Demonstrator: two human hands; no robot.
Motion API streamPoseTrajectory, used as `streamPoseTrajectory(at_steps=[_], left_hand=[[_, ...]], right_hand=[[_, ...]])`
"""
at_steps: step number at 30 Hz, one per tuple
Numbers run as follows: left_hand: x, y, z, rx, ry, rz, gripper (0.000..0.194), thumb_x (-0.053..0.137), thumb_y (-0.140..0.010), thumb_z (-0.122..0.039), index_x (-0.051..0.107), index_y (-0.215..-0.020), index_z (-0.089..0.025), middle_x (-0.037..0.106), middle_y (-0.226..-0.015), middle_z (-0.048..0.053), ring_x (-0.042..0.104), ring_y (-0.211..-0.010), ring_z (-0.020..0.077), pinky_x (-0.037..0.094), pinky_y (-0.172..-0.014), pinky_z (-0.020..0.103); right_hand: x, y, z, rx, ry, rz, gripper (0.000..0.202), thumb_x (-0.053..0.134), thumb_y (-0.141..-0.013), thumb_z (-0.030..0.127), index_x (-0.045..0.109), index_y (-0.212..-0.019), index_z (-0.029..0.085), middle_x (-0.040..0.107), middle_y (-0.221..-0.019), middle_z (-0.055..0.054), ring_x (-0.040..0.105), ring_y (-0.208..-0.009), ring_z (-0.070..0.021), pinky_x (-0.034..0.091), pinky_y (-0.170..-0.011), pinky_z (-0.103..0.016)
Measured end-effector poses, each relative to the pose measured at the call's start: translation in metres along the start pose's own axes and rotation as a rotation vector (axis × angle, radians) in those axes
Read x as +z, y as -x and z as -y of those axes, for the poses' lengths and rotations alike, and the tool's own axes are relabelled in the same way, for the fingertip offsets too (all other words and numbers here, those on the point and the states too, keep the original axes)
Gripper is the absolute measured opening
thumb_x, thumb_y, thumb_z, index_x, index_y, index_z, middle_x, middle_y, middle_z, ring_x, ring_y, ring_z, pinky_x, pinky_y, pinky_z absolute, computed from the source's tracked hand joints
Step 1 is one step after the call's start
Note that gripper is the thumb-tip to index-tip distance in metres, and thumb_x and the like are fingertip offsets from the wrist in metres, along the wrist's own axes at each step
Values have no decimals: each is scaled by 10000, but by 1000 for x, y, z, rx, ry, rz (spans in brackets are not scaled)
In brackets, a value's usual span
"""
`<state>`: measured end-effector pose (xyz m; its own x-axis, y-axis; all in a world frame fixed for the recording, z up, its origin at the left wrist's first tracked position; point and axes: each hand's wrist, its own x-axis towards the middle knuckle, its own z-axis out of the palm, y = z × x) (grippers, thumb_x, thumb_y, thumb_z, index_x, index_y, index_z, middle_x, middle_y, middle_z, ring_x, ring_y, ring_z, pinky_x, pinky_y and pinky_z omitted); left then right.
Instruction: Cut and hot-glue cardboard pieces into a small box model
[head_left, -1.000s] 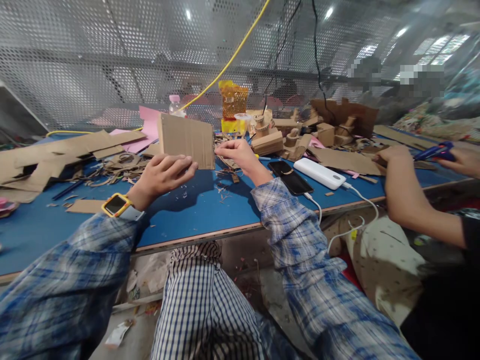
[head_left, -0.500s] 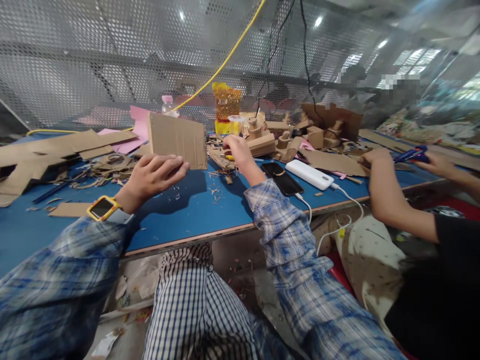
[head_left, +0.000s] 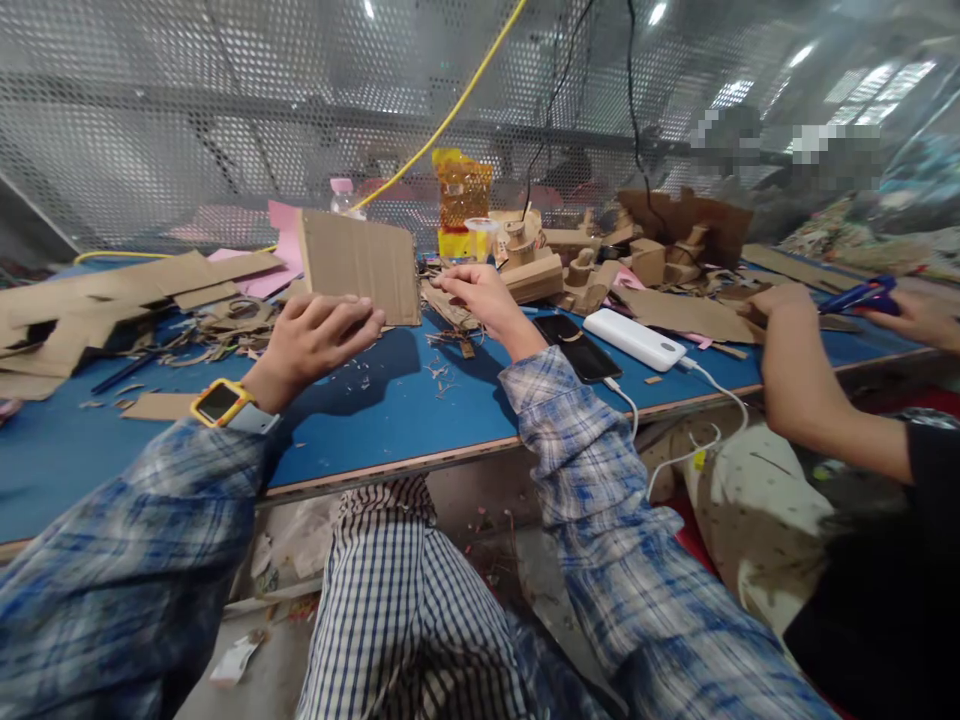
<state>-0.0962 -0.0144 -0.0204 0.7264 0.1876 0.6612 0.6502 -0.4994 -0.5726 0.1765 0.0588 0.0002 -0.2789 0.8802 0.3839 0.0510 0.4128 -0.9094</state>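
An upright cardboard panel (head_left: 360,262) stands on the blue table in front of me. My left hand (head_left: 319,345) is at its lower left, palm down with the fingers stretched out. Whether those fingers touch the panel I cannot tell. By the panel's right edge is my right hand (head_left: 487,300), thumb and forefinger pinched together. Anything in that pinch is too small to name. Thin cardboard scraps (head_left: 454,312) lie below these fingers, with small shavings on the table between my hands.
A black phone (head_left: 577,348) and a white power bank (head_left: 634,338) with cables lie right of my right hand. Cardboard pieces (head_left: 150,285) cover the left side. Behind are cardboard models (head_left: 529,265) and a yellow packet (head_left: 463,205). At right, a co-worker's hand holds blue scissors (head_left: 855,297).
The view has shifted a little, moving the scene rightward. My right hand's fingers have straightened toward the panel's right edge. A small yellow item under that hand no longer shows. The left hand keeps its pose.
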Motion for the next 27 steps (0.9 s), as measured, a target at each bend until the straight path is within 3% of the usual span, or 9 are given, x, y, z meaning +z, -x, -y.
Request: streamPoseTrajectory(at_steps=[5,12,18,23,27], left_hand=[[-6,-7,-4,108,-162,-101,431,577,-953,-120,574,-1348,-294,751,-1093,51,667,-945,192,425,-738,330],[-8,-6,-2,128,-195,-71,376,561,-950,-120,605,-1291,-273,749,-1071,63,665,-934,191,445,-745,324],[3,2,2,2,-39,-3,388,508,-967,-188,622,-1315,-316,736,-1082,67,660,-920,204,465,-790,367],[0,0,1,53,-153,1,360,509,-959,-177,632,-1280,-283,739,-1068,81,659,-917,206,459,-727,342],[-2,0,-1,62,-183,24,377,523,-943,-163,628,-1286,-278,739,-1088,97,671,-928,223,471,-727,353]], right_hand=[[-2,-1,-3,-17,-10,-12,41,700,-814,193,710,-775,183,675,-750,3,546,-664,-98,448,-674,-243],[-3,1,0,-8,-18,-22,95,642,-763,126,718,-749,181,719,-796,-4,574,-685,-97,472,-698,-238],[-2,1,2,11,-27,-16,211,561,-733,46,722,-769,178,698,-777,1,567,-696,-99,468,-682,-229],[-4,1,2,0,-72,-14,293,530,-684,31,732,-829,185,739,-902,-17,624,-853,-126,500,-751,-248],[-4,3,4,10,-85,-4,227,572,-726,61,729,-834,183,734,-897,-17,631,-824,-117,509,-771,-257]])
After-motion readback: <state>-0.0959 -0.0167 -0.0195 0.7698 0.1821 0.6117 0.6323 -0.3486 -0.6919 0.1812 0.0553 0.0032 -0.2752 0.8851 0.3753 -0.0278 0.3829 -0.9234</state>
